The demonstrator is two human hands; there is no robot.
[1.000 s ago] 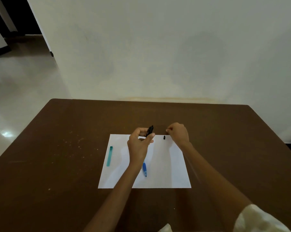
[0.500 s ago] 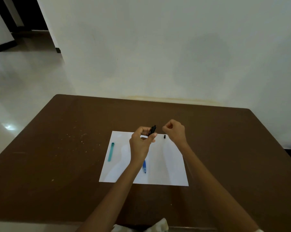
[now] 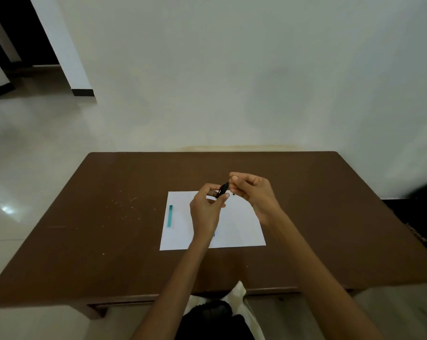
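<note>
Black pen (image 3: 222, 189) held by both hands over a sheet of paper (image 3: 242, 231).

On the brown table (image 3: 109, 241), pale crumbs (image 3: 124, 204) are scattered at the left, and a teal pen part (image 3: 169, 215) is laid on the sheet near its left edge. The lower part of the tilted black pen, raised over the sheet's far edge, is gripped by the left hand (image 3: 205, 212). A sliver of a blue pen (image 3: 213, 233) is seen beside the left wrist, the rest being hidden by it. The black pen's upper end is pinched by thumb and forefinger of the right hand (image 3: 255, 193). A small black piece (image 3: 233, 193) is seen on the paper just below that hand.
</note>
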